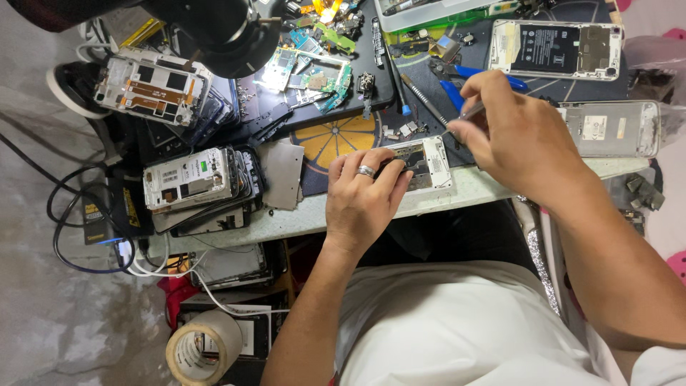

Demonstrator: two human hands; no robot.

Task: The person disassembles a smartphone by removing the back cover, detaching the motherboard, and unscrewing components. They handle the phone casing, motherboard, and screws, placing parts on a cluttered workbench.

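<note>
Left hand [363, 200], ring on one finger, clamped over the near end of an opened white phone frame [423, 163], fingers curled across its edge, pinning it flat on the bench edge [471, 187]. Right hand [511, 132] closed in a pinch on thin metal tweezers [463, 118], tips angled down toward the far corner of the frame.

Frame probably light, stiff yet thin, apt to slide on the smooth bench; exposed board parts inside likely fragile. Best held by the outer rim and long sides, clear of the open middle.

Just beyond the frame, an orange-slice mat [334, 139]. Left of the frame, a stack of stripped phone chassis [196, 182]. Beyond the frame to the right, blue-handled pliers [457, 82] and two more opened phone backs [556, 48]. Far left beyond the frame, green circuit boards [314, 68] under a bright lamp. Below the bench, a roll of tape [204, 348].
</note>
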